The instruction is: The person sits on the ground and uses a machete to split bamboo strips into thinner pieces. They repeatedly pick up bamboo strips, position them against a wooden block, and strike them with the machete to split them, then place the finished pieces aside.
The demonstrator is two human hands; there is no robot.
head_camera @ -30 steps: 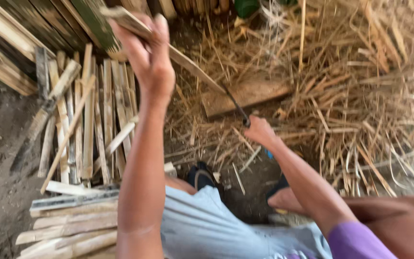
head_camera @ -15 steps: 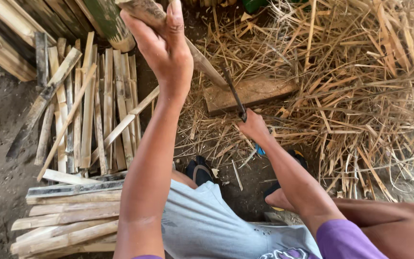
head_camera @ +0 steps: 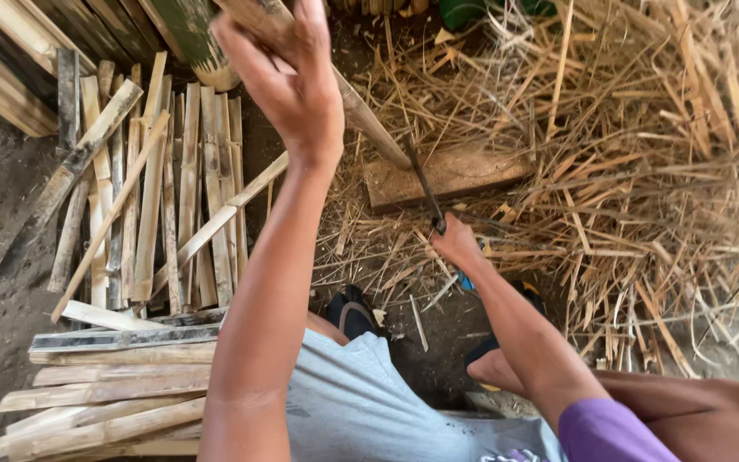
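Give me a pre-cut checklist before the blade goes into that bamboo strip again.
1. Left hand grips the strip at its top end: ok.
2. Right hand holds the knife: ok.
3. Strip's lower end rests on the wood block: ok.
4. Blade lies against the strip, clear of the left hand: ok.
5. Feet clear of the block: ok.
6. Edge lined up with the strip's grain: cannot tell.

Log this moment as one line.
left hand: grips bamboo strip | right hand: holds knife against strip | below: wooden block | left: split slats
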